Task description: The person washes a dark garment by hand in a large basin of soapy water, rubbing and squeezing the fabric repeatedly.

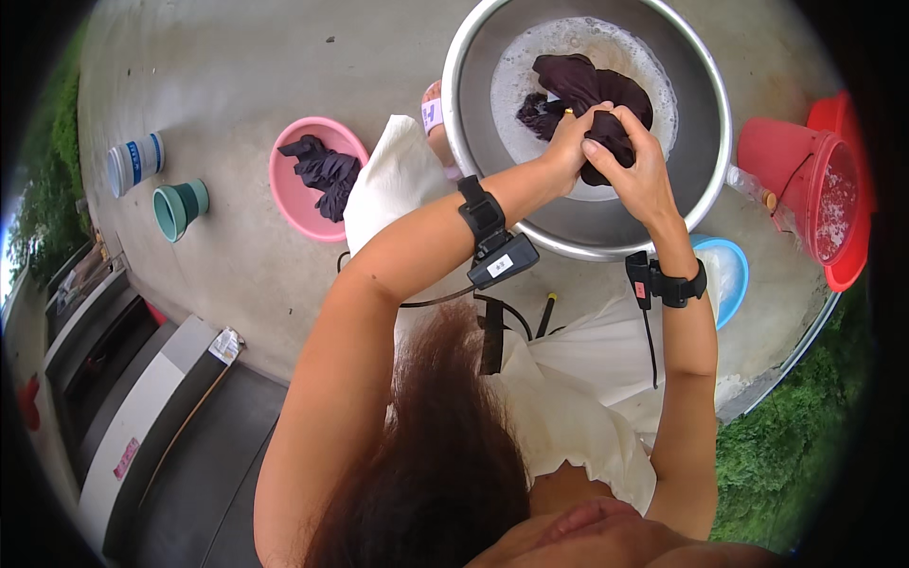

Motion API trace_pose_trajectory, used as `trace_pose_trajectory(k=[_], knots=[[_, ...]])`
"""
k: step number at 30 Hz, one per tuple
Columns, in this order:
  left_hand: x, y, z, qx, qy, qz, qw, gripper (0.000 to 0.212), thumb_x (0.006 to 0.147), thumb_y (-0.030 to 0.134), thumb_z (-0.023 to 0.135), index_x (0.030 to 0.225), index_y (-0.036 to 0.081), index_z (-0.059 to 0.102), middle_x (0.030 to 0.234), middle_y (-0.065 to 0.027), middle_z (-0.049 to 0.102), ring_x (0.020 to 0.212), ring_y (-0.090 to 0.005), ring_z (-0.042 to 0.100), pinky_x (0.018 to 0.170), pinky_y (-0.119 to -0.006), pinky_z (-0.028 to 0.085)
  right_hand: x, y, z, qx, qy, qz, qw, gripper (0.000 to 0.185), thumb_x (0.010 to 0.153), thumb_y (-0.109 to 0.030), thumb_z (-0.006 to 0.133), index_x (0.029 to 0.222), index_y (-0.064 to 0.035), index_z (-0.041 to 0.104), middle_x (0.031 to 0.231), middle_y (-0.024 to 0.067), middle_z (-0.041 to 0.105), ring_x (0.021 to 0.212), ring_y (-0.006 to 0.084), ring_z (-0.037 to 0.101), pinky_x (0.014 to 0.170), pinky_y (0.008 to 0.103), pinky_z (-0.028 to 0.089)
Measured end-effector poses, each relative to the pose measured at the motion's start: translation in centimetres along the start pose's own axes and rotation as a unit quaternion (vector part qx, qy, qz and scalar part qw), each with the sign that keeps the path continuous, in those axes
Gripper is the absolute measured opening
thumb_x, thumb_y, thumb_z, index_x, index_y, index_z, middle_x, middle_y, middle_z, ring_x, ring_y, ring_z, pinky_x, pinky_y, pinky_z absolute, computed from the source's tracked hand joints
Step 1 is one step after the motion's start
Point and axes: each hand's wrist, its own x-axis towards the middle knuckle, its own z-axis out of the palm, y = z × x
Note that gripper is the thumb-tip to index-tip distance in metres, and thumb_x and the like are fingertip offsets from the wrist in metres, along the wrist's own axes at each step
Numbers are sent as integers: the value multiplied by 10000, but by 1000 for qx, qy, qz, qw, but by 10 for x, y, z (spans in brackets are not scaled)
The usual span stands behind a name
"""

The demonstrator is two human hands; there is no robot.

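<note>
A large metal basin [490, 142] stands before me with foamy, soapy water [511, 142] in its bottom. Over the water both my hands grip a dark maroon cloth garment [568, 78]. My left hand [572, 142], a ring on one finger, holds it from the left of the view. My right hand [635, 160] clasps a bunched part of it from the right, thumb across the cloth. The rest of the garment spreads beyond my fingers and partly lies in the suds. The undersides of both hands are hidden.
A pink plastic basin [284, 177] with dark clothing [330, 174] is at the left. Farther left are a teal bucket [181, 206] and a white-blue bucket [135, 165]. At the right are a red bucket [781, 156], a plastic bottle [749, 186] and a blue basin [738, 277].
</note>
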Motion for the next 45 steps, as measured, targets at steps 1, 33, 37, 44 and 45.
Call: trace_pose_trajectory(k=[1,33,37,44,45], knots=[[-7,-7,-2,-4,-5,39,999,437,979,431,526,1197,53,536,1130,-97,601,997,-172,618,866,-351,505,-1,4,-2,-25,-38,16,999,328,824,-278,721,979,-14,601,799,135,617,721,231,590,709,351,486],[-36,-60,21,-83,126,17,988,452,997,443,546,1206,42,543,1156,-84,601,1037,-177,608,863,-393,518,-47,28,15,-164,160,48,972,256,887,-252,648,758,-39,590,622,143,543,539,314,529,525,367,417],[-36,-41,6,-62,86,-16,994,450,951,535,586,853,95,594,811,-34,599,713,-160,594,625,-355,515,-67,-10,38,-183,102,-154,966,126,791,-141,717,802,-33,652,708,118,617,603,275,612,584,320,485],[-44,-39,37,-33,91,-6,995,503,986,468,535,1224,27,571,1187,-93,615,1068,-177,620,857,-383,508,-42,32,4,-165,261,-28,951,282,915,-236,621,729,-27,576,559,134,464,474,278,422,481,365,372],[-52,-32,41,-20,84,-3,996,496,984,472,537,1201,28,583,1167,-88,620,1046,-173,622,853,-383,509,-48,20,6,-151,243,-46,957,238,883,-200,651,730,-32,579,571,121,474,482,264,421,486,345,380]])
